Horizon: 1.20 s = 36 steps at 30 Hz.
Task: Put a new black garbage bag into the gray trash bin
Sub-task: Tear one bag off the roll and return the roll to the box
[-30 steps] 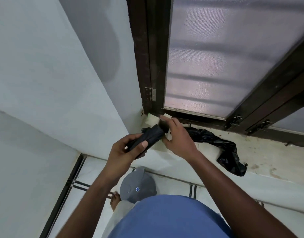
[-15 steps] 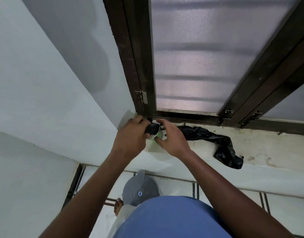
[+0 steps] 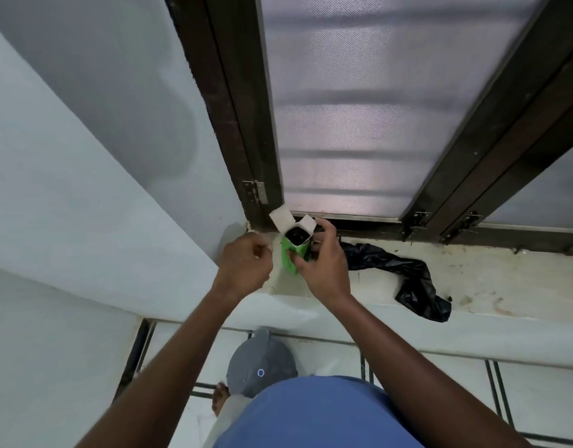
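Note:
A green carton [image 3: 293,253] with white flaps open stands on the window sill [image 3: 492,279], and a dark roll of bags shows inside its mouth. My right hand [image 3: 324,266] grips the carton from the right side. My left hand [image 3: 246,263] is just left of the carton, fingers curled in, holding nothing that I can see. A loose black garbage bag [image 3: 408,276] lies crumpled along the sill to the right of my right hand. The gray trash bin [image 3: 262,360], lid shut with a small round button, stands on the floor below, partly hidden by my blue shirt.
A dark wooden window frame [image 3: 233,124] with frosted glass rises behind the sill. White walls close in on the left. The tiled floor [image 3: 537,399] has dark lines. A bare foot [image 3: 221,396] shows beside the bin.
The dark roll of bags that my left hand held has gone into the green carton. My left hand has come off it and drawn back to the left. The right hand now holds the carton.

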{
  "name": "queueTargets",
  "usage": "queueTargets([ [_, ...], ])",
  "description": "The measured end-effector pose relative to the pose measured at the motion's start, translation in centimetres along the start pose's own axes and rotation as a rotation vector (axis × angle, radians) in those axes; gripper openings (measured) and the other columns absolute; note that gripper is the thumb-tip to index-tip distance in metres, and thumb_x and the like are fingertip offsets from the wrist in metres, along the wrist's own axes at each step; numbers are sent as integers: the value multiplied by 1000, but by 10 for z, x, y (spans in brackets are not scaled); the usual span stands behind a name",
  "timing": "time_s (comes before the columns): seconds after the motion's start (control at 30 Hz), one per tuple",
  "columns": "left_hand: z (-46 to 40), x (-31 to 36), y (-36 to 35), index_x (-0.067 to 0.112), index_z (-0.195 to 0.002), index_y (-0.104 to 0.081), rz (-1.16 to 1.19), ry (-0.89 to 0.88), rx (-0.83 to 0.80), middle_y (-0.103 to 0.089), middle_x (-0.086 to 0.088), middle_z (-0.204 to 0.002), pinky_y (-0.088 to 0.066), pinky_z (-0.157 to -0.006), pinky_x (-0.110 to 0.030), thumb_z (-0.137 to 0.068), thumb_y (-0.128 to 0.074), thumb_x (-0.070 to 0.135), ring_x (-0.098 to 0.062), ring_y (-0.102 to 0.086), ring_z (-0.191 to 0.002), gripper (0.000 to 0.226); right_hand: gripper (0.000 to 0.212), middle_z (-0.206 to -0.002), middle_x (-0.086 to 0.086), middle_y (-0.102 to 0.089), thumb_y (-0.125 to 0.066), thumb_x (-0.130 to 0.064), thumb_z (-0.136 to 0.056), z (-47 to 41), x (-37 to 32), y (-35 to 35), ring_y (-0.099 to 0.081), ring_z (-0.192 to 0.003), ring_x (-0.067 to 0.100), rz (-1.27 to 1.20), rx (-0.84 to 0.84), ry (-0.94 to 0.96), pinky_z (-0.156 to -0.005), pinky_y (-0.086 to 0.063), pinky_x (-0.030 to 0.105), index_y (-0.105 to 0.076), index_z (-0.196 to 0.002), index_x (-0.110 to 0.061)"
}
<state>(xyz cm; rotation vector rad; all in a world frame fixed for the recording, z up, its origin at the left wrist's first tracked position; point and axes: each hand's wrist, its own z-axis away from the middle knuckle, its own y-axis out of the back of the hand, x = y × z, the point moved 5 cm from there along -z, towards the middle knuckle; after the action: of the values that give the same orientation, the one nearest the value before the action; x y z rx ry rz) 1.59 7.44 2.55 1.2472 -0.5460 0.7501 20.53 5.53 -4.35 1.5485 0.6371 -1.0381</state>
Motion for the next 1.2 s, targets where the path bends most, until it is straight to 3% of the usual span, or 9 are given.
queueTargets([
  [0.07,-8,-10,-12,18,-119,-71,177,71,-25,-75,-3,-109,-68,-66,-37,-103,-68,23,-23,-80,-77,16,88,-128,-8,-66,-94,-45,-85,4,-3,-1,-69,-106,11,36,-22,56,-85,-62,38,-40,-154,-36],
  [0.2,-20,-16,-22,22,-124,-66,283,81,8,-74,-3,-112,-69,-77,-44,-92,-84,25,-24,-80,-91,37,75,-129,-9,-65,-93,-44,-86,12,-5,-3,-68,-107,10,89,-75,146,-82,-63,38,-47,-145,-38],
  [0.3,-25,-19,-23,22,-129,-61,295,54,34,-72,16,-106,-67,-83,-43,-80,-93,27,-17,-77,-95,59,60,-126,-8,-63,-88,-49,-89,14,-7,-4,-70,-101,16,201,-81,245,-75,-63,43,-55,-137,-33],
  [0.43,-22,-15,-24,22,-117,-71,302,-67,97,-77,10,-106,-63,-92,-32,-89,-86,12,-7,-75,-98,33,52,-128,-7,-61,-76,-57,-93,14,-8,-2,-67,-95,15,266,-96,295,-73,-63,41,-64,-136,-31],
  [0.57,-7,-10,-24,19,-117,-75,278,-207,145,-71,36,-106,-56,-86,-10,-97,-78,12,7,-70,-104,21,54,-127,-11,-61,-74,-62,-93,12,-7,0,-70,-97,14,248,-84,259,-73,-63,41,-62,-135,-30],
  [0.67,-5,-10,-26,31,-109,-79,229,-262,111,-77,23,-109,-62,-83,-22,-97,-81,30,-4,-73,-104,12,58,-126,-11,-64,-78,-58,-93,14,-5,-1,-72,-100,15,212,-84,215,-73,-63,44,-55,-138,-30],
  [0.77,-4,-11,-27,29,-111,-83,116,-366,83,-73,16,-114,-64,-79,-29,-91,-87,32,-12,-72,-102,20,62,-121,-12,-69,-85,-50,-91,13,-4,-1,-73,-97,15,173,-77,153,-73,-63,46,-46,-135,-32],
  [0.87,-4,-11,-27,27,-115,-83,13,-407,72,-69,13,-116,-63,-79,-30,-92,-85,34,-10,-69,-104,24,71,-130,-11,-71,-85,-52,-90,11,-5,-1,-74,-101,15,184,-77,143,-76,-63,44,-42,-144,-33],
  [1.2,1,-4,-26,18,-119,-83,-184,-547,164,-71,8,-118,-62,-78,-34,-100,-75,27,-12,-68,-102,22,62,-129,-9,-66,-84,-47,-92,11,-10,-4,-74,-99,15,205,-91,198,-73,-63,40,-48,-141,-35],
])
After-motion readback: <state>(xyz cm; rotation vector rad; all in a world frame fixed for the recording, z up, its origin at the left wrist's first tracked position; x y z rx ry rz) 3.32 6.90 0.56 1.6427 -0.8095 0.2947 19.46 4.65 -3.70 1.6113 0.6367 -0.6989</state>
